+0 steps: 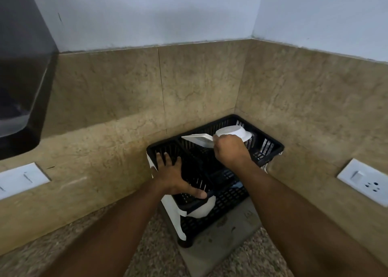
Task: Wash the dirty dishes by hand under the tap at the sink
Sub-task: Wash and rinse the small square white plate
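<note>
While the right hand [230, 150] grips a white dish [199, 140], it goes in the black rack [270, 148] at the bench corner.
Dish looks stiff, breakable, perhaps wet; hold the rim. Left hand [171, 174] fingers spread, pressing the rack.

Tan stone backsplash [199, 83] meets pale blue wall [147, 10] above a speckled counter [157, 253].

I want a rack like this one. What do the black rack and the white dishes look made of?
The black rack looks like moulded plastic: matte, with thin slotted walls. The white bowl and square plate in the right hand look glossy and smooth, ceramic or melamine; I cannot tell which.
</note>
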